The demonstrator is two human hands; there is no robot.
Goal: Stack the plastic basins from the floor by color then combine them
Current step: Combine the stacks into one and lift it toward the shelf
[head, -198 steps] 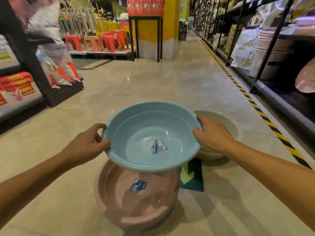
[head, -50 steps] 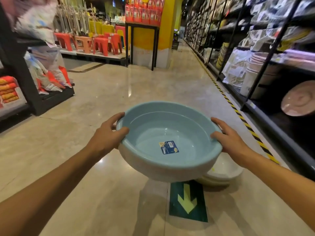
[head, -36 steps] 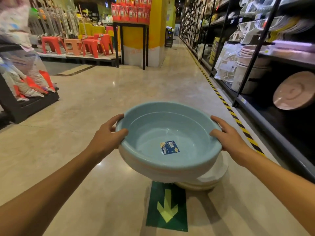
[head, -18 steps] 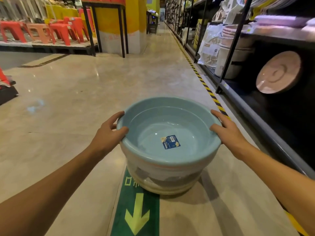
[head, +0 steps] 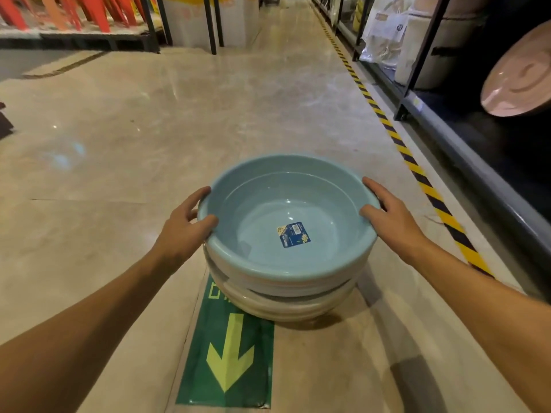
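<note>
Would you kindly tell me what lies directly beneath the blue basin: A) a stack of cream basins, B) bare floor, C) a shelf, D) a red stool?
A: the blue basin, gripped at its rim by the left hand and right hand, sits on the cream basins.

The top basin (head: 322,210) is showing pale blue, its sticker (head: 294,235) dark blue; the lower basins (head: 286,307) are looking cream; the floor tape (head: 413,166) is running yellow-and-black striped.

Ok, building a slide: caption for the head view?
Left hand and right hand hold a blue basin atop white basins on the floor.
</note>
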